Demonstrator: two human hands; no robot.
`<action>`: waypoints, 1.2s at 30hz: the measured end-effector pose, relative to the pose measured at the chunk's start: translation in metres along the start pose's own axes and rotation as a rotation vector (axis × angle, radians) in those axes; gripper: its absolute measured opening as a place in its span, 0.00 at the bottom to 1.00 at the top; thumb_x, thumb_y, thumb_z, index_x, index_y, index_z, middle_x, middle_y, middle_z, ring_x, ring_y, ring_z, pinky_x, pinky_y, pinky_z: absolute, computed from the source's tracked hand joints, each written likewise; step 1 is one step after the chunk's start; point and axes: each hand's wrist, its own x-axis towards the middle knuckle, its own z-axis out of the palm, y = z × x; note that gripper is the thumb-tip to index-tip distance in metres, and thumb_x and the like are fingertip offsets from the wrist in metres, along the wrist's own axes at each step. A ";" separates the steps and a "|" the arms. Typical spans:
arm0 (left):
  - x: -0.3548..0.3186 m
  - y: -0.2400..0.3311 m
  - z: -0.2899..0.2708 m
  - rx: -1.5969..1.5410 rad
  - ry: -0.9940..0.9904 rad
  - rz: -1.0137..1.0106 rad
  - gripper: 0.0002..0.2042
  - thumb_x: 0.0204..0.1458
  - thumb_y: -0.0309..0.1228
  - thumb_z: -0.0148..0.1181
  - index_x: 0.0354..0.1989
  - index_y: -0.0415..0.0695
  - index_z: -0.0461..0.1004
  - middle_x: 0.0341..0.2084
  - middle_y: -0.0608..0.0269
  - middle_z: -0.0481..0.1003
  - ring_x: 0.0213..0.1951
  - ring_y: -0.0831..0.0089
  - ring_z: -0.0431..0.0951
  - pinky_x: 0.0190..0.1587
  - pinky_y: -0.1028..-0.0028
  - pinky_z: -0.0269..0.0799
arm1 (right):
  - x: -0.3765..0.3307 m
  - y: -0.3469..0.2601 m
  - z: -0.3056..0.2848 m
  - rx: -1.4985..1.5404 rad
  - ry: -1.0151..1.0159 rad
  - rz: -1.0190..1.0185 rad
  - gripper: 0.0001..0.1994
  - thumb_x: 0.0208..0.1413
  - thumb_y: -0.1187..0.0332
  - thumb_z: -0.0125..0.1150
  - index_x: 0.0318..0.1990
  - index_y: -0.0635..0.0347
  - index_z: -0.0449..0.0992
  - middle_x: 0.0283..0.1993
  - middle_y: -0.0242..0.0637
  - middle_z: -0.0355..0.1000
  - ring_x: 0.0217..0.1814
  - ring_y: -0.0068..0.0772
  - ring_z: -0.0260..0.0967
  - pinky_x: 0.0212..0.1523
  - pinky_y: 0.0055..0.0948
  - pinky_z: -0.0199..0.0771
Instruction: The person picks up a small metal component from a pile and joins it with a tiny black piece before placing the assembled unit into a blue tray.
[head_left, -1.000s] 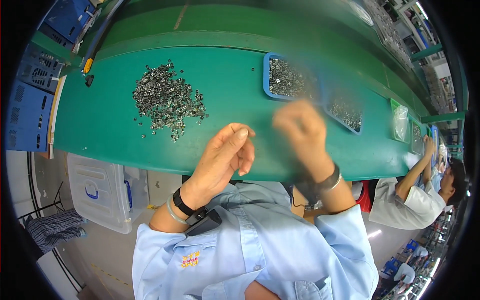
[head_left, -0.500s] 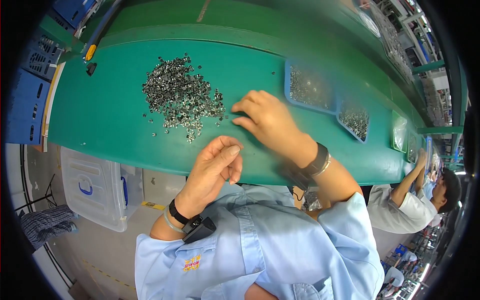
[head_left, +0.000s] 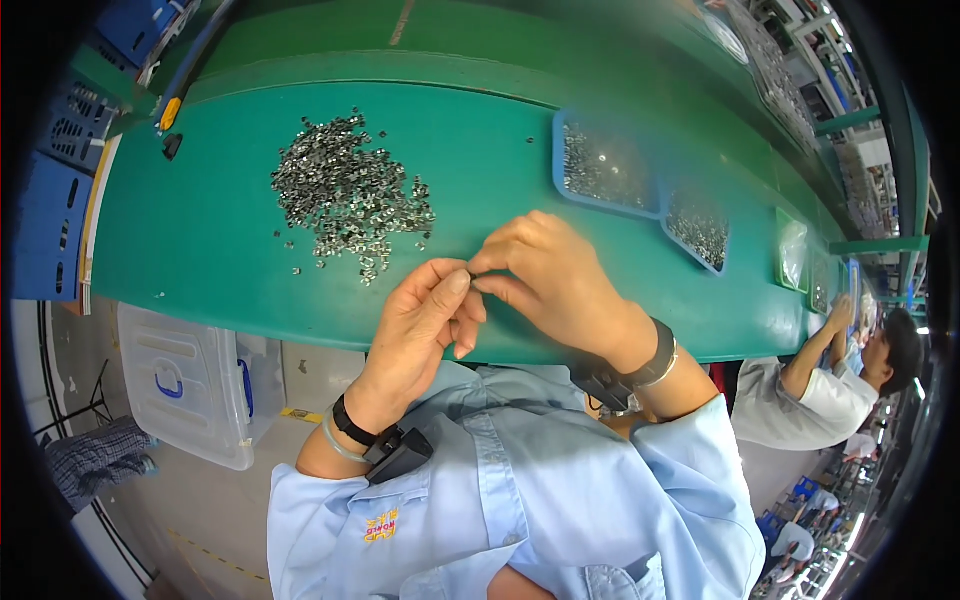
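Observation:
My left hand (head_left: 425,312) and my right hand (head_left: 548,278) meet at their fingertips above the near edge of the green tabletop. Thumb and index finger of the right hand pinch a tiny dark metal part (head_left: 473,278), mostly covered by the fingers. The left thumb and fingers are closed together against the same spot; what they hold is too small and hidden to make out. Just beyond and to the left lies a heap of small dark and silvery metal parts (head_left: 350,190), spread loosely over the table.
Two blue trays, a larger one (head_left: 558,165) and a smaller one (head_left: 722,262), hold similar small parts on the right. A yellow-handled cutter (head_left: 170,113) lies far left. A clear lidded box (head_left: 180,385) stands below the table. Another person (head_left: 805,405) works at right.
My right hand has come back from beside the heap toward me, and its fingertips now touch those of my left hand. The left hand stays nearly in place.

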 end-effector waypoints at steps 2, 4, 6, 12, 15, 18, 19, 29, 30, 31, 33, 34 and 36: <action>0.003 -0.005 0.002 0.015 -0.072 -0.004 0.11 0.60 0.35 0.50 0.42 0.40 0.68 0.20 0.65 0.70 0.18 0.79 0.67 0.20 0.81 0.60 | -0.009 0.000 -0.004 0.025 0.043 0.014 0.10 0.42 0.73 0.66 0.34 0.56 0.75 0.35 0.32 0.71 0.38 0.37 0.67 0.37 0.33 0.66; 0.005 -0.009 0.006 0.030 -0.111 -0.007 0.11 0.60 0.35 0.50 0.42 0.39 0.68 0.19 0.65 0.70 0.18 0.79 0.66 0.20 0.81 0.60 | -0.017 0.000 -0.005 0.084 0.113 0.024 0.10 0.42 0.73 0.66 0.35 0.55 0.75 0.35 0.32 0.71 0.38 0.38 0.67 0.38 0.34 0.67; 0.008 -0.012 0.010 -0.050 -0.171 -0.043 0.12 0.60 0.36 0.49 0.43 0.39 0.69 0.19 0.65 0.69 0.18 0.79 0.66 0.19 0.81 0.60 | -0.025 -0.001 -0.006 0.096 0.165 0.042 0.11 0.41 0.73 0.67 0.35 0.55 0.75 0.35 0.32 0.71 0.38 0.38 0.67 0.38 0.34 0.67; 0.010 -0.019 0.025 -0.153 -0.223 -0.089 0.13 0.61 0.36 0.48 0.44 0.38 0.70 0.18 0.64 0.70 0.18 0.79 0.67 0.19 0.81 0.60 | -0.043 -0.002 -0.005 -0.025 0.319 0.052 0.11 0.42 0.72 0.66 0.36 0.55 0.75 0.36 0.31 0.69 0.37 0.36 0.66 0.37 0.33 0.65; 0.010 -0.022 0.030 -0.076 -0.207 -0.076 0.13 0.61 0.36 0.48 0.44 0.39 0.70 0.20 0.63 0.71 0.18 0.79 0.67 0.19 0.82 0.61 | -0.048 0.003 -0.005 -0.060 0.359 0.013 0.11 0.42 0.72 0.66 0.36 0.55 0.75 0.36 0.31 0.69 0.37 0.36 0.66 0.37 0.32 0.65; 0.009 -0.021 0.036 -0.008 -0.119 -0.062 0.13 0.61 0.36 0.48 0.43 0.39 0.70 0.21 0.63 0.72 0.18 0.79 0.68 0.19 0.82 0.61 | -0.051 0.007 -0.008 -0.060 0.373 0.007 0.10 0.42 0.72 0.66 0.35 0.55 0.76 0.36 0.31 0.69 0.37 0.36 0.66 0.36 0.32 0.65; 0.008 -0.020 0.038 0.025 -0.074 -0.055 0.13 0.61 0.36 0.48 0.43 0.39 0.70 0.22 0.62 0.72 0.18 0.79 0.68 0.19 0.82 0.61 | -0.052 0.008 -0.010 -0.042 0.368 0.022 0.09 0.42 0.72 0.66 0.34 0.55 0.76 0.36 0.31 0.69 0.37 0.35 0.66 0.36 0.32 0.65; 0.011 -0.015 0.038 0.020 -0.112 -0.100 0.09 0.58 0.34 0.53 0.37 0.41 0.69 0.22 0.63 0.73 0.18 0.80 0.68 0.19 0.82 0.61 | -0.055 0.010 -0.013 0.087 0.312 0.056 0.07 0.43 0.73 0.65 0.33 0.55 0.77 0.33 0.30 0.70 0.35 0.32 0.68 0.35 0.31 0.65; 0.012 -0.015 0.039 0.016 -0.113 -0.103 0.08 0.58 0.34 0.54 0.36 0.41 0.69 0.22 0.63 0.72 0.18 0.80 0.68 0.19 0.82 0.61 | -0.055 0.010 -0.013 0.094 0.323 0.061 0.07 0.43 0.73 0.65 0.33 0.55 0.77 0.33 0.30 0.70 0.35 0.32 0.68 0.35 0.31 0.65; 0.012 -0.016 0.039 0.012 -0.115 -0.105 0.08 0.57 0.34 0.54 0.35 0.42 0.69 0.21 0.64 0.72 0.18 0.80 0.68 0.19 0.81 0.61 | -0.056 0.010 -0.012 0.102 0.334 0.067 0.07 0.43 0.73 0.65 0.33 0.55 0.77 0.33 0.30 0.70 0.35 0.32 0.68 0.36 0.31 0.65; 0.013 -0.017 0.040 0.017 -0.115 -0.095 0.08 0.57 0.33 0.54 0.35 0.42 0.69 0.21 0.64 0.72 0.18 0.80 0.68 0.19 0.81 0.61 | -0.057 0.009 -0.012 0.109 0.348 0.073 0.07 0.44 0.73 0.65 0.33 0.56 0.77 0.33 0.30 0.70 0.35 0.32 0.68 0.36 0.31 0.65; 0.013 -0.018 0.040 0.020 -0.115 -0.083 0.08 0.57 0.33 0.54 0.35 0.42 0.69 0.21 0.64 0.72 0.18 0.80 0.68 0.19 0.81 0.61 | -0.057 0.009 -0.012 0.097 0.345 0.070 0.08 0.43 0.74 0.66 0.33 0.56 0.77 0.33 0.31 0.71 0.35 0.33 0.68 0.35 0.31 0.67; 0.014 -0.020 0.041 0.025 -0.116 -0.072 0.07 0.57 0.33 0.54 0.35 0.42 0.69 0.20 0.64 0.72 0.18 0.79 0.68 0.19 0.81 0.61 | -0.058 0.008 -0.013 0.074 0.339 0.065 0.09 0.41 0.75 0.66 0.33 0.57 0.76 0.34 0.33 0.72 0.35 0.36 0.69 0.34 0.30 0.69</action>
